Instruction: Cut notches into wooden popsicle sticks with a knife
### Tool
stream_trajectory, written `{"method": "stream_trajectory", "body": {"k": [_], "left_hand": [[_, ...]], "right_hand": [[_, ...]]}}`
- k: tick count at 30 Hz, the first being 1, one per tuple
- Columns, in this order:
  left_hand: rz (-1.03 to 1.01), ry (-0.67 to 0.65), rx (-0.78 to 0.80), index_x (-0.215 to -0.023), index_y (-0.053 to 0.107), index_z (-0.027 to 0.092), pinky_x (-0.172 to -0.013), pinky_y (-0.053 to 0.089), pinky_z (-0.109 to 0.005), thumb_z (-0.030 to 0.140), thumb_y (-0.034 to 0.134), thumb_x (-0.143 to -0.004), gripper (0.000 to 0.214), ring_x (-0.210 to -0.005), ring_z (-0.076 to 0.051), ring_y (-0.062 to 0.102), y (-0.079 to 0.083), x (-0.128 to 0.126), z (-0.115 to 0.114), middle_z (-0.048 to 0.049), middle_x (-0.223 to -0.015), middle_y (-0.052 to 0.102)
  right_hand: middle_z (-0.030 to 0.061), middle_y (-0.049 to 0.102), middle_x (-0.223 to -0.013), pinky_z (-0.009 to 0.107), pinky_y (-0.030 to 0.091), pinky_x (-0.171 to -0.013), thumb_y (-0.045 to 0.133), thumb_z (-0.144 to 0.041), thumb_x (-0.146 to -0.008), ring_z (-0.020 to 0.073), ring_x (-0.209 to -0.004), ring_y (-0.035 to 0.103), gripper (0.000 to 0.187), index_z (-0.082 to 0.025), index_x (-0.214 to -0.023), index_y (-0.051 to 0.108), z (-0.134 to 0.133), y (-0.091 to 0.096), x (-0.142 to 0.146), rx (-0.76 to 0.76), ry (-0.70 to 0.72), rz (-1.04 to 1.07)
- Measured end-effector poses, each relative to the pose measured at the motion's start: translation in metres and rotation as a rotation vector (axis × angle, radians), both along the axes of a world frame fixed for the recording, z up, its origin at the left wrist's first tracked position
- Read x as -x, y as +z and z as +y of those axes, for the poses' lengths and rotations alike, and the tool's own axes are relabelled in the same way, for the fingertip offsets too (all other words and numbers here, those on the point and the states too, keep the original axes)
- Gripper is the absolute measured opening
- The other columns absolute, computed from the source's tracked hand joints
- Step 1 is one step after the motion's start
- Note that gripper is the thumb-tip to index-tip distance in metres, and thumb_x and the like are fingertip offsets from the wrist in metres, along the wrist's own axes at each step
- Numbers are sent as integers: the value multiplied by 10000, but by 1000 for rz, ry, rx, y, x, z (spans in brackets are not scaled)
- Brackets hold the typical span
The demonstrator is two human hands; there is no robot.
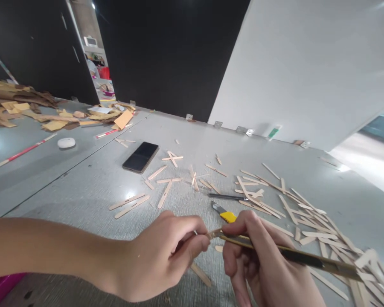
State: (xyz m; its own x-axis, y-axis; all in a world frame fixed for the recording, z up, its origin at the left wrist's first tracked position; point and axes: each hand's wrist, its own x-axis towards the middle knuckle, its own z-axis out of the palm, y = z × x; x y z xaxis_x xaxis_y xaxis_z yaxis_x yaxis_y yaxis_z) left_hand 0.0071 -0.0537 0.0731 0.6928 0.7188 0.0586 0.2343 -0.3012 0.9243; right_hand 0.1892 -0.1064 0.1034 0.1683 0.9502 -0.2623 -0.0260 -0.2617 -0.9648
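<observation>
My left hand is closed in a pinch on a small piece of wooden craft stick, mostly hidden by the fingers. My right hand grips a slim dark utility knife with yellowish edges. Its metal tip meets the wood at my left fingertips. Below the left hand a craft stick shows partly; whether it is held or lies on the table, I cannot tell. Just beyond my right hand lie a yellow box cutter and a dark pen-like tool.
Loose craft sticks are heaped at the right of the grey table. Small joined sticks and a phone lie farther back. At left are a white mouse, a striped rod and paper scraps. Panels stand behind.
</observation>
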Motion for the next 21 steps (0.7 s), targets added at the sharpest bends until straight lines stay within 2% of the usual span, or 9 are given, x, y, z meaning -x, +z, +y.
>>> {"method": "stream_trajectory", "body": {"k": [5,9,11,15,17,19,21], "left_hand": [[19,-1,49,-840,574,191,-461,308,-180,335,442,-1081,309,-463,-65,391,-3,-1,2,71,-538,467],[-9,-7,115,-817,567,189,-500,331,-183,331,439,-1091,334,-497,-63,422,-6,-4,6,68,-557,491],[-29,-4,149,-832,554,195,-498,332,-186,368,442,-1096,335,-492,-63,420,-7,-4,7,70,-560,498],[-74,60,155,-908,544,214,-488,328,-205,480,422,-1103,352,-491,-78,433,-7,-1,4,60,-572,555],[-95,83,131,-919,539,220,-493,337,-214,494,417,-1103,352,-502,-87,447,-6,2,2,51,-589,584],[-103,91,99,-915,533,222,-497,347,-217,483,420,-1104,341,-514,-91,471,-5,3,-1,40,-613,608],[-99,85,51,-903,528,220,-500,349,-217,465,412,-1106,339,-523,-92,493,-5,3,-3,34,-620,609]], "right_hand": [[-23,620,-516,172,364,-290,599,-696,-929,99,-308,494,489,-212,-870,630,9,-7,-7,97,44,85],[-22,615,-519,180,330,-284,582,-678,-946,104,-304,474,471,-215,-868,622,10,-4,-10,110,65,97],[-26,605,-517,195,319,-279,565,-693,-954,100,-285,445,484,-221,-869,631,9,-1,-13,37,58,49],[-12,626,-570,234,331,-299,529,-718,-970,110,-299,457,501,-247,-946,697,11,-5,-22,-302,-65,-142],[-10,599,-553,241,321,-304,552,-735,-950,120,-316,468,515,-246,-892,704,13,-10,-23,-389,-106,-197],[-37,520,-471,231,302,-340,602,-718,-934,103,-329,417,506,-232,-814,677,13,-14,-18,-332,-49,-236],[-80,442,-416,219,279,-385,637,-679,-935,81,-355,343,464,-222,-856,668,10,-16,-11,-204,54,-251]]}}
